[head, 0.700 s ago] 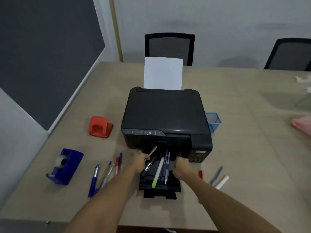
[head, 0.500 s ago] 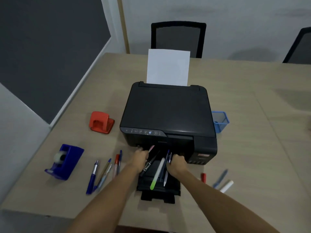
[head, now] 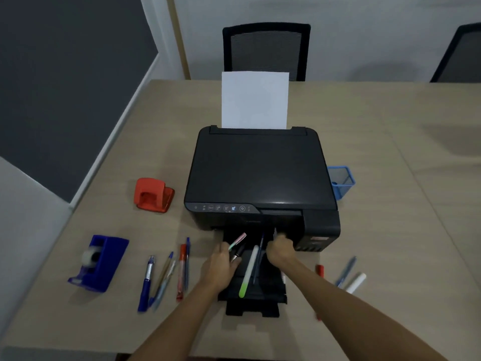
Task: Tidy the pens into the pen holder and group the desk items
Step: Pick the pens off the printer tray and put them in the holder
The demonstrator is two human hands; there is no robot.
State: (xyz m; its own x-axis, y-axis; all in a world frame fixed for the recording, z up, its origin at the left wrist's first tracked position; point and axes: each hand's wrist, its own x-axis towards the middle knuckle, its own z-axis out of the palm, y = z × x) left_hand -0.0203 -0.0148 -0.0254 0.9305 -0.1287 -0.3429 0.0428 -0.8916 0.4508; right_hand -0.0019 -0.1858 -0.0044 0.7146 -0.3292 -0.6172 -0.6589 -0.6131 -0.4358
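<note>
A blue mesh pen holder stands behind the right side of the black printer. On the printer's output tray lie a white highlighter with a green cap and a thin dark blue pen. My left hand is curled around a pink-and-green pen and a black marker at the tray's left side. At the tray's right side my right hand is a fist around a dark pen whose tip pokes up above it. Several pens lie left of the tray.
A red hole punch and a blue tape dispenser sit at the left. A red pen, a blue pen and a white marker lie right of the tray. White paper stands in the printer's feeder. Two chairs are beyond the table.
Both hands have tightened on pens on the output tray. The left hand has drawn back a little toward me with the pink pen and black marker.
</note>
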